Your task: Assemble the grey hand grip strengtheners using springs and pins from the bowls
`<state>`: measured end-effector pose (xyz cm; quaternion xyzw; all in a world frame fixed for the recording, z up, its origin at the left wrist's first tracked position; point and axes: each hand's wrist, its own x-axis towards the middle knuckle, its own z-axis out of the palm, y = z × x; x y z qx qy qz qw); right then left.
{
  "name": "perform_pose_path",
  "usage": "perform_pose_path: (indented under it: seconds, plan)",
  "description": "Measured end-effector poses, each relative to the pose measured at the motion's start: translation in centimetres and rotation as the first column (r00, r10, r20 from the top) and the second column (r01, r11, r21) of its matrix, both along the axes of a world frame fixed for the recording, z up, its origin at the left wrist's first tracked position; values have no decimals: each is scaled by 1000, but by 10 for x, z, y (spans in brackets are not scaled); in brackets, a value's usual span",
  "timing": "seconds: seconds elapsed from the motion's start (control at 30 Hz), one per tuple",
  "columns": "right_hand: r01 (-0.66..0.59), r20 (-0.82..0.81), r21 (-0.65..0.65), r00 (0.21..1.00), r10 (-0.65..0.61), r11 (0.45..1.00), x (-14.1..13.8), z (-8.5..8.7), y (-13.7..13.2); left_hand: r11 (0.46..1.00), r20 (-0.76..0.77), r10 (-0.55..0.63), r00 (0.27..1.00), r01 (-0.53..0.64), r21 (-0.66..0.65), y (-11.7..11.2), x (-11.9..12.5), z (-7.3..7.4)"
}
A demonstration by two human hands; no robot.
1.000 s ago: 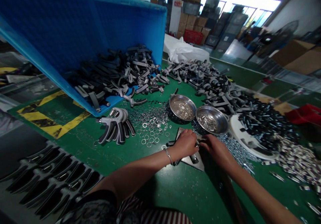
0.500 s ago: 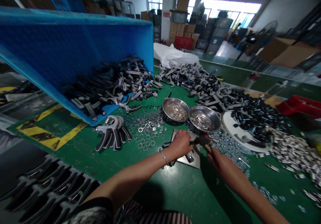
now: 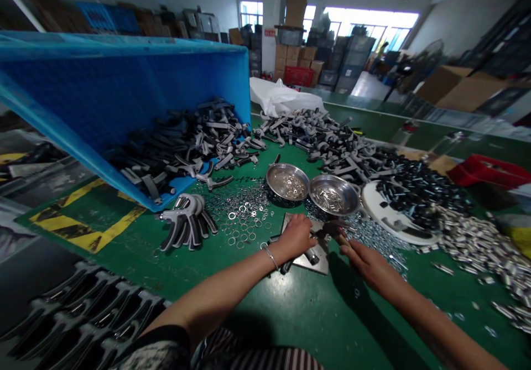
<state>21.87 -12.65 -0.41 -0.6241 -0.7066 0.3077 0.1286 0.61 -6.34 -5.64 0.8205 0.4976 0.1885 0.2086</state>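
Observation:
My left hand (image 3: 295,238) is closed around a grey-and-black hand grip (image 3: 311,256), pressing it onto a small metal plate (image 3: 320,264) on the green table. Part of the grip is covered by my fingers. My right hand (image 3: 362,260) holds a hammer (image 3: 343,239) by its wooden handle, with the hammer head just right of my left fingers. Behind the plate stand two metal bowls, one with small rings (image 3: 293,186) and one with short pins (image 3: 328,198). Loose metal rings (image 3: 240,229) lie left of the plate.
A tipped blue crate (image 3: 124,46) full of grip handles (image 3: 207,132) stands left. Assembled hand grips (image 3: 186,223) lie before it. Farther back are piled handles (image 3: 323,132); to the right are a white tray (image 3: 373,215), black parts (image 3: 415,193) and silver cylinders (image 3: 477,243).
The hammer head has shifted slightly right and up, away from my left fingers. My left hand stays on the grip. The whole view has tilted a little.

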Motion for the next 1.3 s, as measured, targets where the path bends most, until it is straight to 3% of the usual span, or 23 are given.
perform_pose_path:
  seconds: [0.1, 0.23, 0.33, 0.4, 0.47, 0.57, 0.63, 0.73, 0.9, 1.03, 1.17, 1.3]
  plan:
    - [77, -81, 23, 994, -75, 997, -4, -2, -1, 1000, -1, 8, 1000, -8, 24, 0, 1, -2]
    - [61, -129, -69, 989, -69, 996, -3, -10, -4, 999, -23, 24, 999, -23, 26, 0, 5, 0]
    - [140, -42, -54, 989, -142, 989, 14, -18, -4, 999, -23, -22, 999, 23, 43, 0, 4, 5]
    - [185, 82, 36, 979, -187, 982, 26, -22, -2, 998, 57, -12, 998, 8, 68, 0, -3, 10]
    - [177, 188, 186, 959, -212, 966, 28, -23, 1, 994, 208, 73, 976, -89, 69, 0, -17, 16]
    - [17, 364, 430, 912, -191, 903, 6, -21, 4, 970, 405, 228, 885, -245, -12, -1, -43, 24]
    - [-106, 452, 478, 881, -141, 872, -17, -19, 8, 953, 444, 293, 847, -295, -67, -4, -59, 27]
    - [-132, 452, 475, 885, -112, 870, -38, -18, 18, 940, 435, 336, 836, -327, -98, -12, -75, 27]
    - [-53, 420, 511, 886, -195, 858, -28, -24, 28, 952, 420, 302, 856, -297, -80, -27, -78, 23]
    - [-36, 259, 400, 963, -75, 916, -45, -41, 25, 964, 418, 265, 869, -250, -91, -30, -69, 22]
    - [-50, 205, 306, 979, -15, 951, -69, -56, 32, 975, 399, 218, 891, -218, -45, -25, -54, 22]
    - [-39, 155, 282, 988, -5, 959, -55, -59, 39, 990, 329, 113, 937, -135, 46, -18, -29, 14]
